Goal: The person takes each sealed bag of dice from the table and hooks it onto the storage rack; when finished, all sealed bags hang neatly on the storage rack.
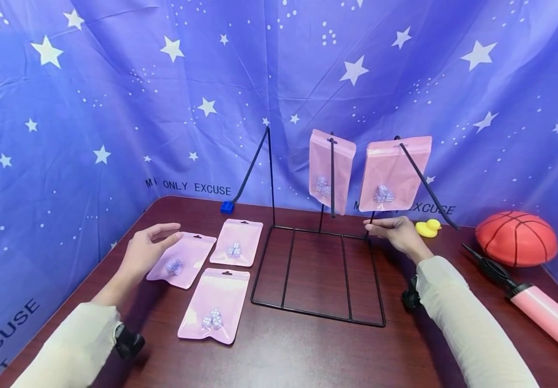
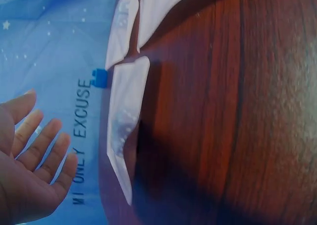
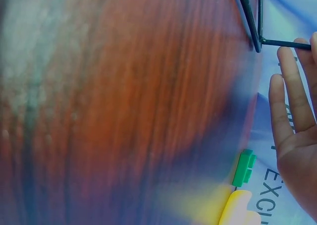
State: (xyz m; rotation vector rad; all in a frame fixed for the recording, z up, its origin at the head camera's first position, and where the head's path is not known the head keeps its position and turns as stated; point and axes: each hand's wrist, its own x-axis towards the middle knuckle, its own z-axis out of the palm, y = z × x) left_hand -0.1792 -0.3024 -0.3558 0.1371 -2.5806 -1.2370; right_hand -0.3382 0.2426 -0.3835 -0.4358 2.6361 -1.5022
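A black wire display rack (image 1: 350,321) stands on the table, and my right hand (image 1: 397,234) pinches its right upright low down, at the back of the base. One pink zip pouch (image 1: 344,172) of dice hangs on the middle hook, another pink pouch (image 1: 390,172) on the right hook. The left hook (image 1: 252,167) carries no pouch. Three pink pouches lie left of the rack: a near one (image 1: 220,296), a far one (image 1: 240,234) and a leftmost one (image 1: 193,250). Over the leftmost pouch's edge hovers my left hand (image 1: 147,250), fingers loosely bent, holding nothing.
A blue toy brick (image 1: 227,207) sits by the left hook's tip. On the right are a yellow rubber duck (image 1: 428,228), a red toy basketball (image 1: 516,238) and a pink hand pump (image 1: 555,323). A green brick (image 3: 244,168) shows beside the duck. Starry blue cloth hangs behind.
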